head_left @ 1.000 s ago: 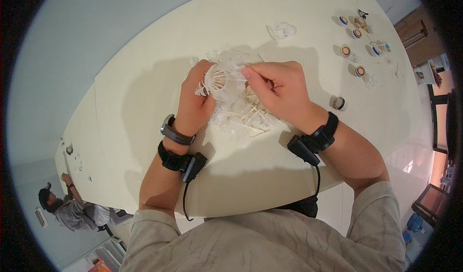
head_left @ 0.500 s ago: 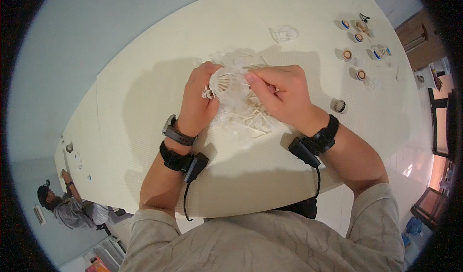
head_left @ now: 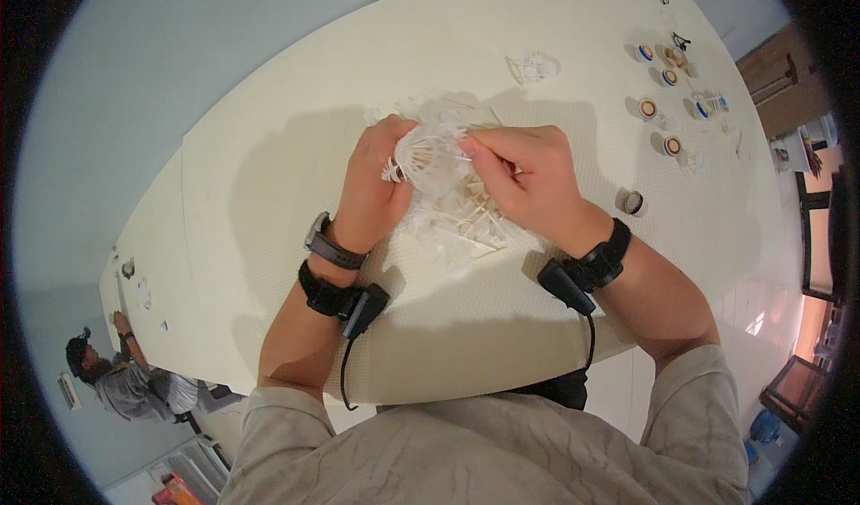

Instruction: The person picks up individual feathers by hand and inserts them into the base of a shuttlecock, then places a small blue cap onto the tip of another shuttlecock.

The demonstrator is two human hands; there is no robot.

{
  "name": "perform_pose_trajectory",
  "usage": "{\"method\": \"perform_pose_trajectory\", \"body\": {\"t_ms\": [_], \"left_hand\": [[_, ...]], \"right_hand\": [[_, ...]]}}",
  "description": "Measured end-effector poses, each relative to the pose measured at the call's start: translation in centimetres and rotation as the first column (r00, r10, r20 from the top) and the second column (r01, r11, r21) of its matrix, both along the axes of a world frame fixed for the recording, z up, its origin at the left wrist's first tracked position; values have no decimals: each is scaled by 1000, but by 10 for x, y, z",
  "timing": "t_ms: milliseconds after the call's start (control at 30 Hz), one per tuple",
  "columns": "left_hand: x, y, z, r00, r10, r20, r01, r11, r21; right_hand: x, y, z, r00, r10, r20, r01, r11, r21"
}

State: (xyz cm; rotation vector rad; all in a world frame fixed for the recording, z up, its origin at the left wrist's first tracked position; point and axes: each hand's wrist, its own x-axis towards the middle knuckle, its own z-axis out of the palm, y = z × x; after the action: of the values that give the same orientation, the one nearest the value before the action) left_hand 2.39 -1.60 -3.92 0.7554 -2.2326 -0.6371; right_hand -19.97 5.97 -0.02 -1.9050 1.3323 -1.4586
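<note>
White ribbed piece held up between both hands, above pile of pale strips and film on cream table. Left hand curled round its left side; right hand closed in thumb-and-forefinger pinch at its right edge, exact contact hard to see. Handles best with left grip firm without squashing thin ribs, right pinch small and light.

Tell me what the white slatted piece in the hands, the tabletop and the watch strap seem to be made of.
White slatted piece: probably matte plastic, judging by its thin ribs, though stiff paper isn't ruled out.
Tabletop: cream, low-sheen covering, perhaps vinyl; a fine regular texture shows.
Watch strap: dark, dull, possibly leather or rubber; too small to settle.
</note>
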Motion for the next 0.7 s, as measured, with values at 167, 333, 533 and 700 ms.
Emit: {"method": "perform_pose_trajectory", "body": {"t_ms": [167,333,533,700], "left_hand": [[-2,1,3,1000,4,25,-4,1000,-11],[-4,4,12,998,3,68,2,998,-67],[-3,3,9,998,7,62,-9,1000,26],[-2,2,3,999,15,43,-16,1000,24]], "right_hand": [[1,1,-1,999,-30,-20,29,997,-70],[0,2,1,998,29,61,-31,999,30],[-1,2,1,995,63,81,-68,996,63],[0,0,-3,997,55,62,-58,998,39]]}}
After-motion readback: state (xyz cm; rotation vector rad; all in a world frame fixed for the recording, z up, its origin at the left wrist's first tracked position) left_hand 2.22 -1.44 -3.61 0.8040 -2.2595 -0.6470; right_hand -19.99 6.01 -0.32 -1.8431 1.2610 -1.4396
